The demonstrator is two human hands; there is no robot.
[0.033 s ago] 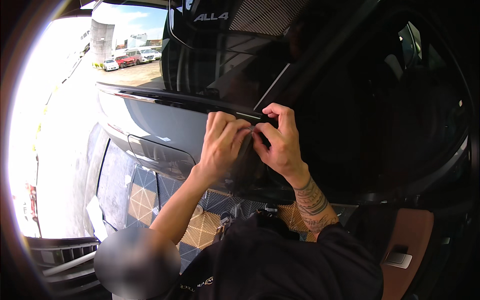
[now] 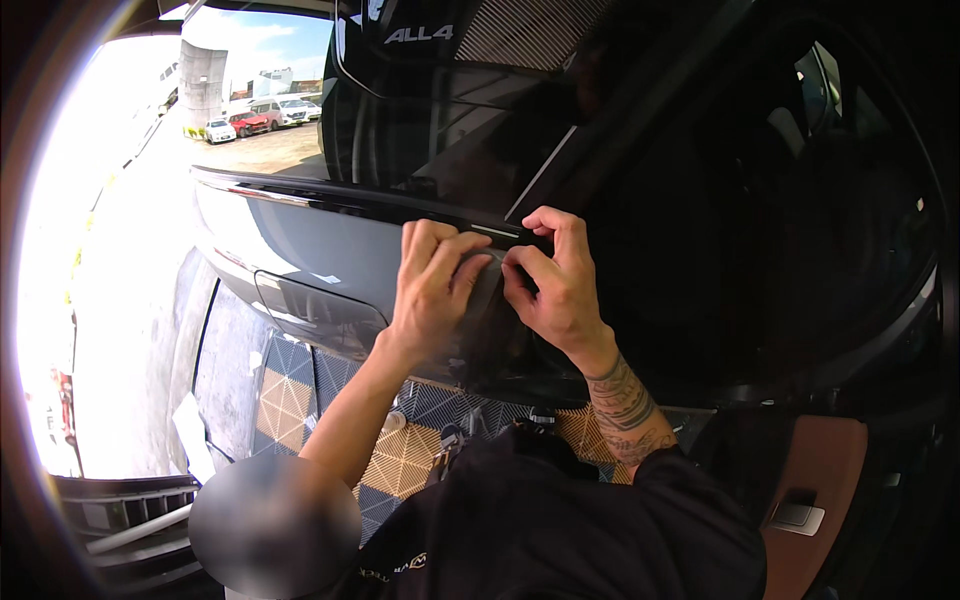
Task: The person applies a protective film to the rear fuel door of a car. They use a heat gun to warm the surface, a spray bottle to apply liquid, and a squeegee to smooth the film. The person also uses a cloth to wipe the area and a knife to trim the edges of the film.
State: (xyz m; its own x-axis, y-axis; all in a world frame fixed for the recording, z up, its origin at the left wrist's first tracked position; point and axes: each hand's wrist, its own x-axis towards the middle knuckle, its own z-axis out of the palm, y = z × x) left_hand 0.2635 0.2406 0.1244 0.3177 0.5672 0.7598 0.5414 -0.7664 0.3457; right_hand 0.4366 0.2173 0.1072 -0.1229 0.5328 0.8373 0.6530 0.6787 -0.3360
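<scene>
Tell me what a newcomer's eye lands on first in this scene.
First, the two hands at centre: the left hand and the right hand press fingertips together on the dark trim strip along the top edge of a grey car body panel. Next, the tattooed forearm below the right hand. Last, the sunlit parking lot with cars at upper left.
</scene>
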